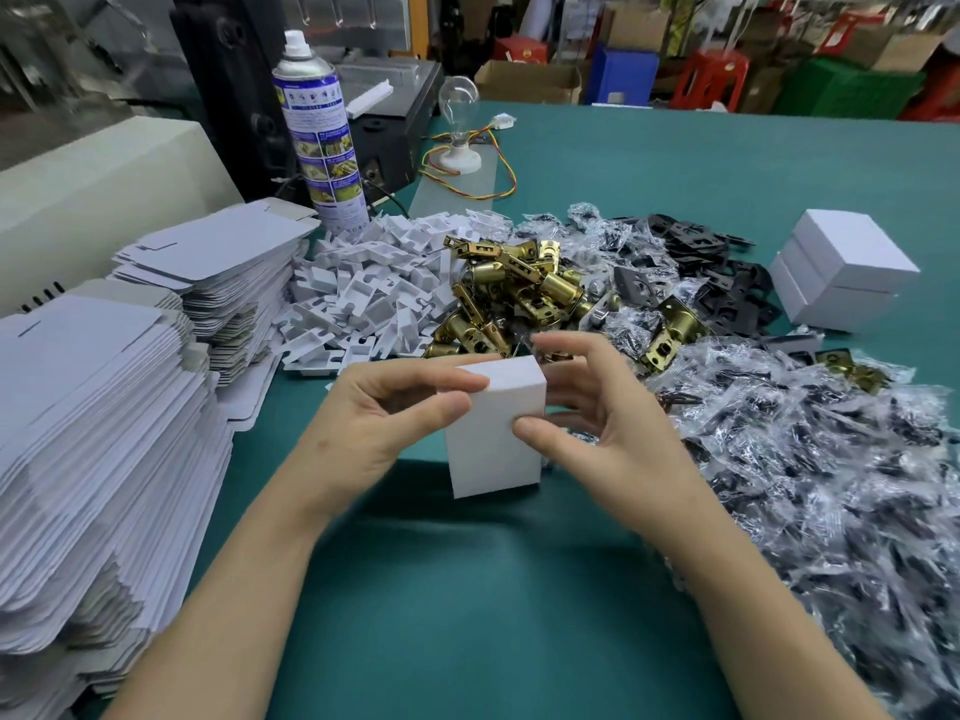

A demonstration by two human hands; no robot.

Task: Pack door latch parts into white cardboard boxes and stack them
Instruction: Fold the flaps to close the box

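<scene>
Nearest, two bare forearms reach in over the green desk (467, 615), which looks smooth and matte. Between the hands stands a small white box (493, 433), closed, upright, taller than wide, with plain unprinted cardboard faces and crisp edges. Its lower edge is close to the desk (whether it touches, I cannot tell).

The left hand (374, 413) pinches the box's upper left corner between thumb and forefinger, with the other fingers curled beneath. The right hand (597, 407) grips the right side, thumb pressed on the front face and fingers bent round behind.

To the left rise tall stacks of flat box blanks (104, 433), thin white card with notched, rounded flaps. To the right spreads a heap of plastic bags (805, 485), clear and crinkled, with small dark parts inside.

Just beyond the box lies a pile of brass latches (514, 288), shiny and tubular. White plastic pieces (374, 283), blocky and slotted, lie in a heap to their left. Flat black plates (717, 262) lie to their right.

Further right, two finished boxes (841, 267) sit stacked on the desk. At the back left stands a tall spray can (322, 132) with a white cap. Beside it is a clear light bulb (457, 106) on a white base with coloured wires.
</scene>
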